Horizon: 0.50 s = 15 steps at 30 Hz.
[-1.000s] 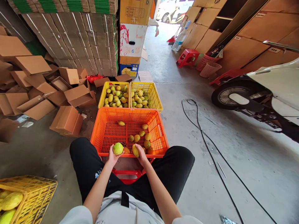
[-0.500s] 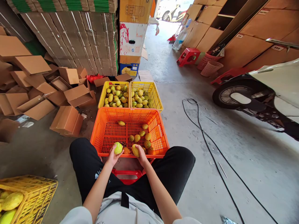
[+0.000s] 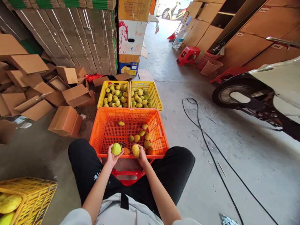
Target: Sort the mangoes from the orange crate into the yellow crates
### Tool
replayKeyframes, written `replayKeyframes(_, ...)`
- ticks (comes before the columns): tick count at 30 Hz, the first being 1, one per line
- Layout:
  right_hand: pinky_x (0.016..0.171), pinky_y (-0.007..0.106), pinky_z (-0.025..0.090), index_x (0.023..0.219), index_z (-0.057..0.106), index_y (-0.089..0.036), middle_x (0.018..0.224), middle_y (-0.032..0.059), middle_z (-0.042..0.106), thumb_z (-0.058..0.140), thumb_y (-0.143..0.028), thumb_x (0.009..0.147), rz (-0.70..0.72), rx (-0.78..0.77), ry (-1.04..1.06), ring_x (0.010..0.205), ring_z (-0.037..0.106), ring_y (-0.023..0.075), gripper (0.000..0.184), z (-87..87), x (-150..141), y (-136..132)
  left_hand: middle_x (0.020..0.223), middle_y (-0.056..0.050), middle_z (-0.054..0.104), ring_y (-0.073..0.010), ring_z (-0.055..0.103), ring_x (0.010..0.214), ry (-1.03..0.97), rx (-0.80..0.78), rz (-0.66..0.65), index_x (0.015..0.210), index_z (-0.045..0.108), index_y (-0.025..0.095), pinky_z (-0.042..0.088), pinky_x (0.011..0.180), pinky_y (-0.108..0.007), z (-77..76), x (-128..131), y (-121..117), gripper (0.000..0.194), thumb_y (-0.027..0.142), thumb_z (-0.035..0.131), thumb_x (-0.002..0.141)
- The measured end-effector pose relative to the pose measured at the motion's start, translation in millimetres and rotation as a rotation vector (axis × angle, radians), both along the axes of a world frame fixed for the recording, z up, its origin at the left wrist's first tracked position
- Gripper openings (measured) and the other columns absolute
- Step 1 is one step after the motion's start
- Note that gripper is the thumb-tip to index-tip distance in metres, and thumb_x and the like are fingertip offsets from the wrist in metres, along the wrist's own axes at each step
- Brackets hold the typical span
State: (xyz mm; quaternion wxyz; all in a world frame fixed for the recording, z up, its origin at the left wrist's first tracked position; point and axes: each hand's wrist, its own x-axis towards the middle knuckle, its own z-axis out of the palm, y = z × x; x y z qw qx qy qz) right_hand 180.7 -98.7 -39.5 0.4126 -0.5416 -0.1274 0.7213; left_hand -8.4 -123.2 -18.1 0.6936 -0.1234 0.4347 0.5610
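Note:
My left hand [image 3: 112,158] is closed around a round yellow-green fruit [image 3: 116,149], its kind unclear. In my right hand [image 3: 142,157] is a yellower, browner oval fruit [image 3: 135,150]. Both hands hover over the near rim of an orange plastic crate [image 3: 100,125] between my knees. Several dull yellow-brown fruits [image 3: 147,144] lie in its right half, and one more fruit [image 3: 121,123] lies apart toward the back. Between my hands, an orange-coloured fruit [image 3: 126,151] and some dark bits show near the front wall.
Beyond the orange crate stand two yellow crates: a left crate [image 3: 100,97] and a right crate [image 3: 157,93], both holding fruit. Another yellow crate [image 3: 39,193] is at lower left. Loose cardboard boxes [image 3: 64,120] litter the left; a black cable [image 3: 211,150] and a motorbike [image 3: 269,93] are right.
The fruit in my left hand has turned and shifted slightly left. The right-hand fruit has rotated to show another side. The whole view has shifted a little.

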Motion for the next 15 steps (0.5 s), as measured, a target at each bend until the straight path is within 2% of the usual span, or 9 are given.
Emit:
replayKeyframes(5, 0.048, 0.027, 0.047, 0.095, 0.065, -0.024, 0.075, 0.0001, 0.065, 0.077, -0.051, 0.064, 0.035, 0.057, -0.108, 0.062, 0.063, 0.0185, 0.043, 3.6, -2.4, -0.5, 0.088, -0.015, 0.073, -0.0274, 0.074, 0.091, -0.025, 0.009, -0.014, 0.108, 0.063, 0.010, 0.063, 0.069, -0.036, -0.5, -1.0, -1.0, 0.035, 0.039, 0.049, 0.094)
replayKeyframes(9, 0.047, 0.026, 0.045, 0.093, 0.064, -0.023, 0.071, -0.0009, 0.064, 0.079, -0.048, 0.059, 0.041, 0.065, -0.124, 0.060, 0.062, 0.0183, 0.045, 2.1, -2.4, -0.5, 0.090, -0.013, 0.073, -0.0273, 0.074, 0.090, -0.029, 0.008, -0.016, 0.110, 0.063, 0.013, 0.060, 0.057, -0.028, -3.0, -1.4, -1.0, 0.033, 0.039, 0.054, 0.092)
replayKeyframes(15, 0.049, 0.029, 0.048, 0.091, 0.064, -0.023, 0.072, -0.0002, 0.067, 0.072, -0.046, 0.065, 0.050, 0.050, -0.072, 0.058, 0.065, 0.0196, 0.036, -3.5, -1.4, -0.9, 0.082, -0.007, 0.072, -0.0185, 0.072, 0.070, 0.059, -0.060, -0.005, 0.109, 0.062, 0.014, 0.063, 0.071, -0.036, -3.9, 1.2, 1.0, 0.022, 0.029, 0.054, 0.094)
